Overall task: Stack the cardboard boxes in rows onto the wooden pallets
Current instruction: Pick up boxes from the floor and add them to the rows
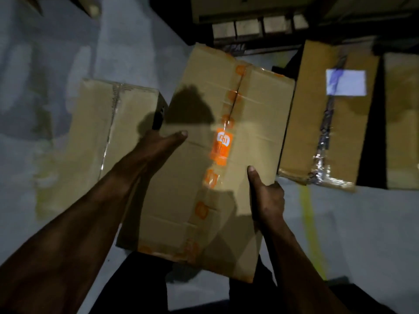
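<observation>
- Cardboard box with orange tape (pixel 204 159) sits centre, tilted, held between both hands above the grey floor (pixel 353 223)
- left hand (pixel 158 141) grasps its left edge; right hand (pixel 267 196) grasps its near right edge, thumb on top
- 1 box (pixel 99 137) lies left; another box (pixel 326 118) right; wooden pallet (pixel 249 28) far

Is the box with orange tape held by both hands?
Yes, the left hand and right hand grip opposite sides of the box with orange tape.

Both hands hold a cardboard box with orange tape (pixel 204 159): the left hand (pixel 158 143) on its left side, thumb on top; the right hand (pixel 268 198) at its right edge. A second box (pixel 95 141) lies left on the grey floor (pixel 362 223), a box with a white label (pixel 328 123) right, and a wooden pallet (pixel 258 28) far.
</observation>
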